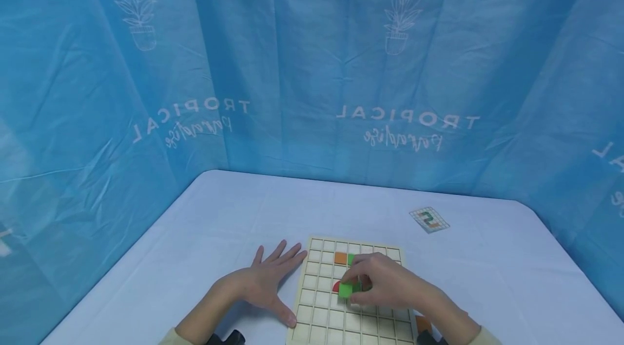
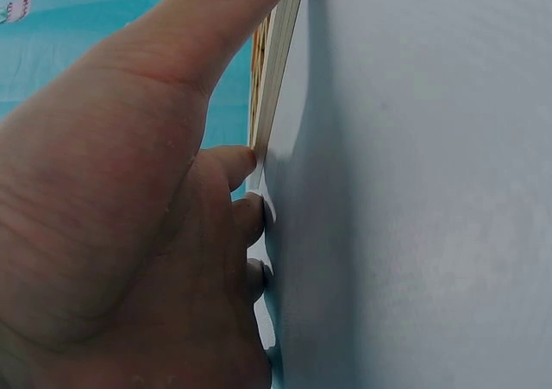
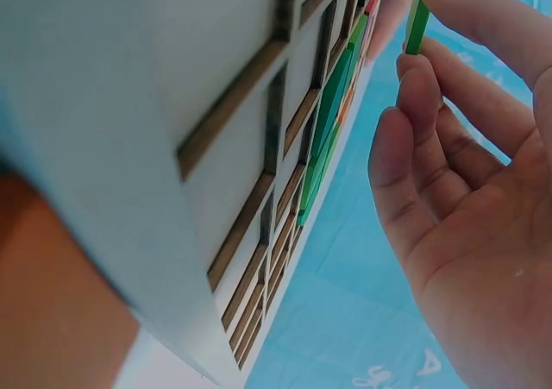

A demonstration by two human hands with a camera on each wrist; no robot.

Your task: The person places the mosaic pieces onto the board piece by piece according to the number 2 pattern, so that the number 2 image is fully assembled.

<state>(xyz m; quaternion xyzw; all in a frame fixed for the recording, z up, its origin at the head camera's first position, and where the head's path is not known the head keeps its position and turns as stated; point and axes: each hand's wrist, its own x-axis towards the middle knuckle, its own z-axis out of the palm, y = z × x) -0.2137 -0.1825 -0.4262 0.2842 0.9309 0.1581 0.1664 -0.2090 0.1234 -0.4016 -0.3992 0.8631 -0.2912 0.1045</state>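
Observation:
A cream grid board (image 1: 319, 313) with raised dividers lies on the table. My left hand (image 1: 265, 284) is spread flat beside it, thumb and a fingertip touching its left edge; the left wrist view shows this hand (image 2: 112, 208) against the board's side (image 2: 280, 61). Over the middle of the board my right hand (image 1: 387, 282) pinches a bright green square tile (image 1: 345, 291) between thumb and fingers. The tile (image 3: 417, 27) is held off the board in the right wrist view. An orange tile (image 1: 340, 258) and a partly covered red piece (image 1: 336, 286) sit in the grid. Green pieces (image 3: 332, 104) lie there too.
Farther back on the white table (image 1: 292, 199) lies a small pattern card (image 1: 429, 220) printed with a grid and coloured shapes. An orange piece (image 1: 423, 325) sits by the board's right edge, near the right forearm. Blue printed curtains (image 1: 312, 63) surround the table.

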